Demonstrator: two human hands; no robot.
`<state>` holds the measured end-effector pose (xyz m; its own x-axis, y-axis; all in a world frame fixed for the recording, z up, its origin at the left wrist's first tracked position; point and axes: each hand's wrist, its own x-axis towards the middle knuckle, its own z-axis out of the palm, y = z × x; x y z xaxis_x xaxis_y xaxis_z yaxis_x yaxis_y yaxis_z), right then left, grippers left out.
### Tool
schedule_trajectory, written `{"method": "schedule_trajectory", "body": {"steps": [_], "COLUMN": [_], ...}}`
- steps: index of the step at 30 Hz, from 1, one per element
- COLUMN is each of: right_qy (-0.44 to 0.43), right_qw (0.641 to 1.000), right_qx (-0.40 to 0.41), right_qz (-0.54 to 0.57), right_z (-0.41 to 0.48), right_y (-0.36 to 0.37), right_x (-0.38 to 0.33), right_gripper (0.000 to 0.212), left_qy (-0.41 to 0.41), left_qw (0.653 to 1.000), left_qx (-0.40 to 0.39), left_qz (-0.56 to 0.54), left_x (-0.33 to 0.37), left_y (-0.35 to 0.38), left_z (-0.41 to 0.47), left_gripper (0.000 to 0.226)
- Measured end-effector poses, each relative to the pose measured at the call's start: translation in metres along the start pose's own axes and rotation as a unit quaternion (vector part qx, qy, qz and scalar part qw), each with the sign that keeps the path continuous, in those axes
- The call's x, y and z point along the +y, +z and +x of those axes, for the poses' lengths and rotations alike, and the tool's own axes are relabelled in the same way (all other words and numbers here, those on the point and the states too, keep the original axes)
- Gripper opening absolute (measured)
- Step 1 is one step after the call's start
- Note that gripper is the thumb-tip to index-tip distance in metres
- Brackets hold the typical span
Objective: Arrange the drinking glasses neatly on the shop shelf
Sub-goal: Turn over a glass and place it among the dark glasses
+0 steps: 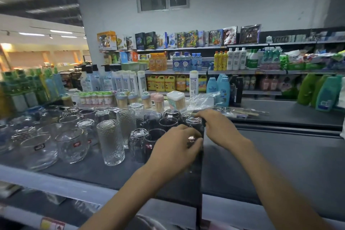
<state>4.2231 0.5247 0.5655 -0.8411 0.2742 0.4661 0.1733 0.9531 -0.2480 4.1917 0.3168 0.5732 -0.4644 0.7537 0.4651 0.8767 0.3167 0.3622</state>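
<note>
Head view: glasses (111, 142) crowd the left half of the shelf (280, 155), several rim-down. Left hand (175, 149) has its fingers curled round the front glass (192, 139) at the cluster's right edge. Right hand (220, 127) pinches the top of the rear glass (194, 121) just behind it. My read on handling: light, rigid, slick, brittle, and packed close, so knocks could chip rims. Grip the wall mid-height and lift clear before shifting.

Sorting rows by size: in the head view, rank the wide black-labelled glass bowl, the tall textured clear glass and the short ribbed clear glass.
1. wide black-labelled glass bowl
2. tall textured clear glass
3. short ribbed clear glass
The ribbed one stands slightly farther back, so it may look smaller.
</note>
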Motion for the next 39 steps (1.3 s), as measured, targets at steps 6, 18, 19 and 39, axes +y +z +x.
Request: {"method": "schedule_trajectory", "body": {"steps": [6,18,19,39], "right_qy": [-0.054,-0.016,-0.013,-0.029], "right_qw": [0.995,0.983,0.981,0.990], "right_qx": [0.035,-0.182,-0.193,-0.131], "right_qz": [0.081,-0.001,-0.026,0.032], "right_z": [0.001,0.047,0.050,0.044], "right_y": [-0.004,-0.025,-0.023,-0.001], "right_x": [-0.036,-0.093,-0.096,-0.087], "right_gripper": [0.037,0.039,0.038,0.010], "left_qy": [-0.041,0.009,0.018,0.085], "left_qw": [0.999,0.998,0.998,0.995], "left_qx": [0.026,-0.051,-0.056,-0.052], "left_qz": [-0.024,0.024,0.025,-0.033], "left_x": [-0.047,-0.128,-0.131,-0.145], "left_y": [-0.066,-0.077,-0.075,-0.082], "left_z": [0.004,0.089,0.095,0.084], "left_gripper": [0.028,0.028,0.029,0.030]}}
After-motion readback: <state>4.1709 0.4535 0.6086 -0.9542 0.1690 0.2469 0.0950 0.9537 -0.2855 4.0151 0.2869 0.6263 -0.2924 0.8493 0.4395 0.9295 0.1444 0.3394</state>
